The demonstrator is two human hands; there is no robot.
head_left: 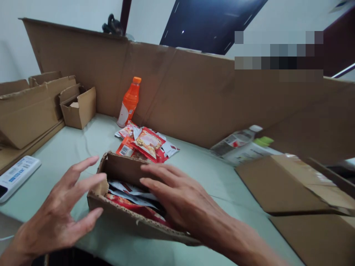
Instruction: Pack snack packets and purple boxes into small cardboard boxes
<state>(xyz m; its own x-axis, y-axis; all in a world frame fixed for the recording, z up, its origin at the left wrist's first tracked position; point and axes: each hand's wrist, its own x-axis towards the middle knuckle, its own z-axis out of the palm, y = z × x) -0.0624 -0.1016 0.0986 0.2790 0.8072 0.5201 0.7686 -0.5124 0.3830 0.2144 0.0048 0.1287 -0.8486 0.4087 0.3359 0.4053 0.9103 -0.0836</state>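
An open cardboard box (122, 215) stands at the table's near edge, with red and silver snack packets (133, 205) lying inside it. My left hand (63, 207) is beside the box's left end, fingers spread and holding nothing. Across the right part of the box lies my right hand (174, 195), its fingers stretched out over the packets and its thumb hidden. Whether its fingers touch the packets I cannot tell. Behind the box is a loose pile of red and white snack packets (149, 142).
An orange bottle (129, 101) stands behind the pile, before a tall cardboard wall (199, 88). Cardboard boxes (27, 111) and a white power bank (18, 177) are at left. At right are a clear bottle (235, 142) and cardboard pieces (277, 184) on the table (210, 177).
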